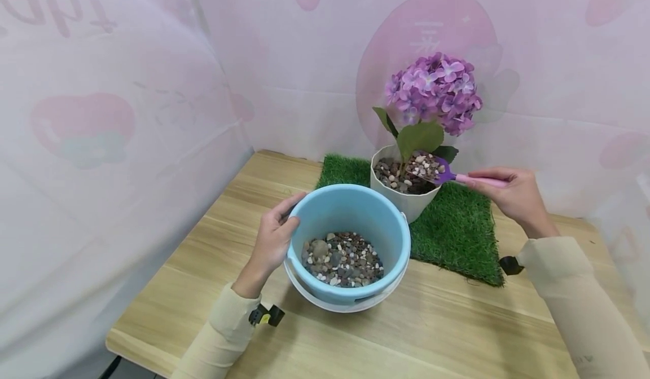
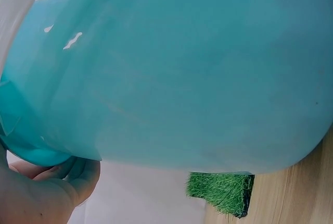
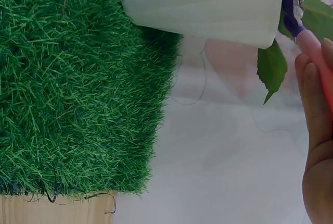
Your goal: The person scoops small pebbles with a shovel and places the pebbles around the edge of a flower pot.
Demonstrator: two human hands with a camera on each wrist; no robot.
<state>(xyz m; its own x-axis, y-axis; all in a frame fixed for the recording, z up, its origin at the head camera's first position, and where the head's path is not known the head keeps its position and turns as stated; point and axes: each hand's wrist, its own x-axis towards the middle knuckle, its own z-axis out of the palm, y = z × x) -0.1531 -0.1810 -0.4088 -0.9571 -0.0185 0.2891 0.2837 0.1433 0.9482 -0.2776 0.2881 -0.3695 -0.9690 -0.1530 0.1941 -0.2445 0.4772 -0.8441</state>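
Note:
My left hand [image 1: 276,233] grips the rim of a light blue bucket [image 1: 350,198], its thumb at the inner edge and fingers outside. Mixed pebbles [image 1: 345,259] cover the bucket's bottom. In the left wrist view, the bucket's outer wall [image 2: 182,78] fills most of the picture. My right hand [image 1: 515,195] holds the pink handle of a small purple trowel [image 1: 446,171]. Pebbles lie on the trowel's blade, which is over the white flower pot [image 1: 406,203]. That pot holds a purple hydrangea [image 1: 434,91] and pebbles around its stem. In the right wrist view, fingers wrap the pink handle [image 3: 312,47].
The pot stands on a green artificial grass mat [image 1: 457,238] on a wooden table [image 1: 447,322]. A white handle [image 1: 350,307] hangs along the bucket's near side. Printed pale cloth [image 1: 304,74] hangs behind and to the left of the table.

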